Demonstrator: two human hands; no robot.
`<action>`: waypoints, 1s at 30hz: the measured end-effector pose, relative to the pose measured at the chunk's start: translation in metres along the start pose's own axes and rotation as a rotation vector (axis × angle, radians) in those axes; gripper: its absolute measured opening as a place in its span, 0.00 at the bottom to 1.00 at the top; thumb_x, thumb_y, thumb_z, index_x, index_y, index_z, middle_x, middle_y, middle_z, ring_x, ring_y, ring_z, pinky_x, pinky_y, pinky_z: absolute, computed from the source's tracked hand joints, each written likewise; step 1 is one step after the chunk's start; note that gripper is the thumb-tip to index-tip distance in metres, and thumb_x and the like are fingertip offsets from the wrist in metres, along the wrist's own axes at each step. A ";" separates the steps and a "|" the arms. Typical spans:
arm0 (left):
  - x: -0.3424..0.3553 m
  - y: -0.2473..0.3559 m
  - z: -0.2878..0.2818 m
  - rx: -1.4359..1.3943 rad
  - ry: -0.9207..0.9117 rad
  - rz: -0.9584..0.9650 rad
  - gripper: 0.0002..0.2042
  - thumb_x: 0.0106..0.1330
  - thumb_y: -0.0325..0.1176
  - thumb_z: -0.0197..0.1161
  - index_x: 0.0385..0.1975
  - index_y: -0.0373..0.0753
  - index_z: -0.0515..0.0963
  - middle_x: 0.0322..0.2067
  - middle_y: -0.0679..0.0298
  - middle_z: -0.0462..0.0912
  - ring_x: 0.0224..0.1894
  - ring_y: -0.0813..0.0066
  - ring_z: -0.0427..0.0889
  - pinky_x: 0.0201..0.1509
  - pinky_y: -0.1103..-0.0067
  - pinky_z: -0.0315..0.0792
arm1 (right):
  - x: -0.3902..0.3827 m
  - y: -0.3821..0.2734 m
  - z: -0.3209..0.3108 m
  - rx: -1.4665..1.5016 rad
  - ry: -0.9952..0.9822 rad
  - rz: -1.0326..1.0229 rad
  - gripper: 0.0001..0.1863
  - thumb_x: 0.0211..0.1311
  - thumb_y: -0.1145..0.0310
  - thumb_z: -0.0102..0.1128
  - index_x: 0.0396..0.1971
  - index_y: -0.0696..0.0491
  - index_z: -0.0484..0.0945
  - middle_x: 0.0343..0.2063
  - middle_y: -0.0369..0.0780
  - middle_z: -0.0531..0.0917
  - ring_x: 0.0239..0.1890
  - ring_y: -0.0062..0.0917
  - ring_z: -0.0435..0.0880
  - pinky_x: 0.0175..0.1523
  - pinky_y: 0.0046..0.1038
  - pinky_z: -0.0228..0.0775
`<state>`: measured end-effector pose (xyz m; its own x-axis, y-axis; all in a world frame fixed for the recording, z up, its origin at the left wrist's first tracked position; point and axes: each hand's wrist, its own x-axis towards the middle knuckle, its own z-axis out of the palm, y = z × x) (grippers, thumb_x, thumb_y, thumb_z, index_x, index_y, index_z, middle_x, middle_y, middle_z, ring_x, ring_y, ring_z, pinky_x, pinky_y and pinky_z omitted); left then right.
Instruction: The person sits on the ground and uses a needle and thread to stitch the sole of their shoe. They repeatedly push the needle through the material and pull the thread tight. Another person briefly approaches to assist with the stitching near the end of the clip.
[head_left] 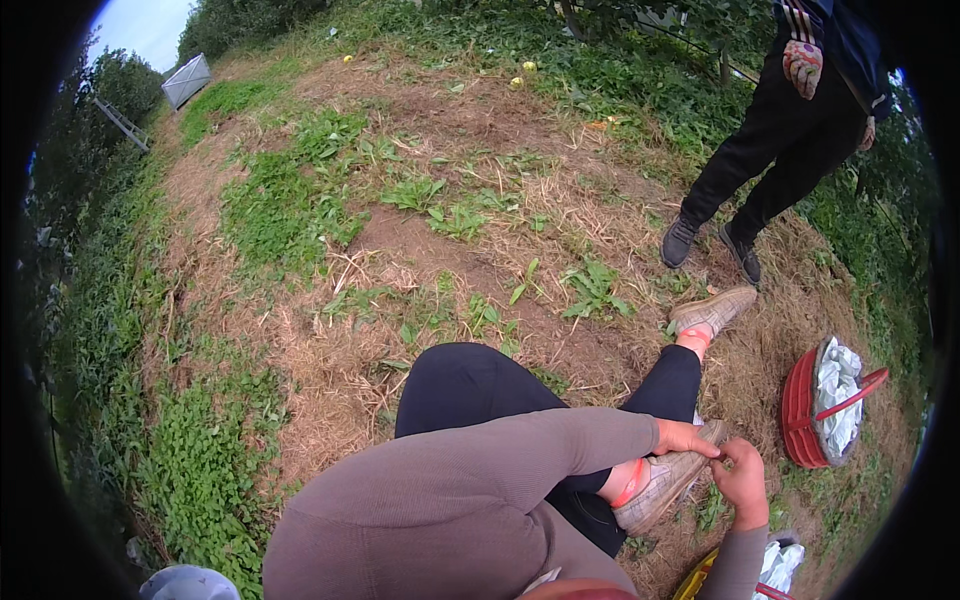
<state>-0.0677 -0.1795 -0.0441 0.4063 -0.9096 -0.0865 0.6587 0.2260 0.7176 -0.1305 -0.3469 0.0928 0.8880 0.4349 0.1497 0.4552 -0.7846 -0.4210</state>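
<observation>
My left hand [683, 439] grips the dirty beige shoe [650, 495] on my crossed leg, near its toe, with some fingers out of sight. Just right of it, my right hand [741, 468] has its finger and thumb pinched at the shoe's edge beside the left thumb; what they hold is too small to tell. An orange-red band [628, 484] shows at the ankle above that shoe. My other foot, in a similar shoe [715, 308], is stretched out on the dry grass.
A person in dark trousers [760, 130] stands at upper right, a patterned glove on one hand. Red basket [800, 410] with plastic inside at right; yellow basket [698, 582] and pale bucket [190, 585] at lower edge. Yellow fruit [517, 82] lies near trees. White crate-like object [186, 82] stands far left.
</observation>
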 end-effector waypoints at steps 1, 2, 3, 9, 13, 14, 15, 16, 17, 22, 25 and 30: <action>0.002 -0.002 -0.002 -0.004 0.002 0.025 0.28 0.64 0.43 0.74 0.63 0.44 0.74 0.55 0.65 0.83 0.57 0.72 0.80 0.63 0.68 0.74 | 0.001 0.001 0.001 0.001 0.007 -0.011 0.08 0.42 0.79 0.70 0.25 0.58 0.80 0.28 0.47 0.81 0.35 0.46 0.82 0.42 0.41 0.75; 0.004 -0.004 -0.003 -0.009 0.004 0.046 0.28 0.64 0.43 0.74 0.62 0.44 0.75 0.55 0.66 0.83 0.57 0.72 0.80 0.63 0.67 0.74 | 0.000 0.002 0.003 0.014 0.014 -0.021 0.08 0.42 0.79 0.69 0.25 0.58 0.79 0.27 0.47 0.80 0.34 0.47 0.81 0.42 0.41 0.75; 0.006 -0.005 -0.004 -0.011 0.000 0.054 0.26 0.65 0.42 0.74 0.62 0.44 0.76 0.53 0.65 0.84 0.55 0.70 0.81 0.61 0.66 0.75 | 0.000 0.003 0.004 0.000 0.009 -0.022 0.08 0.42 0.80 0.68 0.25 0.58 0.78 0.27 0.47 0.80 0.34 0.47 0.81 0.42 0.41 0.74; 0.010 -0.006 -0.012 -0.009 0.012 0.077 0.26 0.65 0.41 0.74 0.61 0.44 0.76 0.53 0.65 0.84 0.55 0.70 0.82 0.61 0.66 0.75 | -0.002 0.008 0.008 0.009 -0.010 -0.012 0.09 0.43 0.83 0.65 0.25 0.59 0.74 0.26 0.48 0.76 0.33 0.47 0.78 0.42 0.41 0.71; 0.012 -0.008 -0.015 -0.009 0.022 0.096 0.26 0.65 0.41 0.74 0.61 0.44 0.76 0.52 0.64 0.85 0.54 0.70 0.82 0.60 0.65 0.76 | -0.004 0.018 0.014 0.028 -0.003 -0.037 0.09 0.45 0.84 0.63 0.25 0.60 0.71 0.26 0.49 0.73 0.32 0.46 0.75 0.40 0.40 0.69; 0.013 -0.008 -0.016 -0.011 0.024 0.099 0.26 0.65 0.41 0.74 0.61 0.44 0.76 0.52 0.64 0.85 0.54 0.70 0.82 0.60 0.65 0.76 | -0.005 0.022 0.015 0.033 -0.006 -0.032 0.09 0.45 0.84 0.63 0.25 0.61 0.70 0.26 0.49 0.73 0.32 0.47 0.75 0.41 0.40 0.69; 0.014 -0.009 -0.017 -0.015 0.023 0.099 0.26 0.65 0.41 0.74 0.61 0.44 0.76 0.52 0.64 0.85 0.54 0.70 0.82 0.60 0.65 0.76 | -0.005 0.026 0.015 0.052 -0.044 0.010 0.10 0.45 0.84 0.63 0.26 0.61 0.71 0.27 0.49 0.73 0.33 0.47 0.75 0.43 0.41 0.69; 0.015 -0.009 -0.017 -0.014 0.028 0.099 0.26 0.65 0.41 0.74 0.61 0.44 0.76 0.52 0.64 0.85 0.54 0.69 0.82 0.60 0.65 0.76 | -0.006 0.028 0.016 0.038 -0.022 -0.019 0.10 0.45 0.84 0.63 0.26 0.61 0.71 0.28 0.49 0.74 0.34 0.48 0.76 0.44 0.41 0.69; 0.016 -0.009 -0.016 -0.012 0.025 0.099 0.26 0.65 0.41 0.74 0.61 0.44 0.76 0.52 0.64 0.85 0.54 0.69 0.82 0.60 0.65 0.76 | -0.007 0.030 0.017 0.023 0.003 -0.044 0.10 0.45 0.84 0.63 0.27 0.61 0.71 0.28 0.50 0.74 0.35 0.48 0.76 0.45 0.41 0.70; 0.014 -0.005 -0.006 -0.014 0.017 0.082 0.26 0.65 0.41 0.74 0.61 0.44 0.76 0.51 0.64 0.85 0.53 0.69 0.82 0.60 0.65 0.76 | -0.008 0.021 0.016 -0.013 0.077 -0.093 0.10 0.44 0.83 0.64 0.27 0.61 0.74 0.29 0.50 0.76 0.36 0.49 0.77 0.46 0.42 0.71; 0.008 -0.004 0.002 0.008 0.052 0.049 0.25 0.65 0.41 0.74 0.61 0.43 0.76 0.51 0.64 0.85 0.53 0.69 0.83 0.60 0.65 0.76 | -0.003 0.006 0.012 -0.032 0.092 -0.058 0.08 0.42 0.83 0.64 0.25 0.59 0.75 0.26 0.48 0.77 0.34 0.48 0.79 0.42 0.42 0.72; 0.001 0.001 -0.001 -0.012 0.034 0.061 0.23 0.66 0.40 0.73 0.58 0.41 0.75 0.47 0.63 0.84 0.49 0.70 0.83 0.56 0.69 0.78 | 0.004 -0.002 0.000 0.000 -0.001 -0.023 0.08 0.45 0.82 0.67 0.27 0.59 0.79 0.28 0.48 0.81 0.36 0.48 0.81 0.42 0.43 0.74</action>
<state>-0.0659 -0.1802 -0.0447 0.4669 -0.8818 -0.0664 0.6393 0.2847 0.7143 -0.1279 -0.3436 0.0946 0.8770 0.4537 0.1584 0.4759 -0.7740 -0.4177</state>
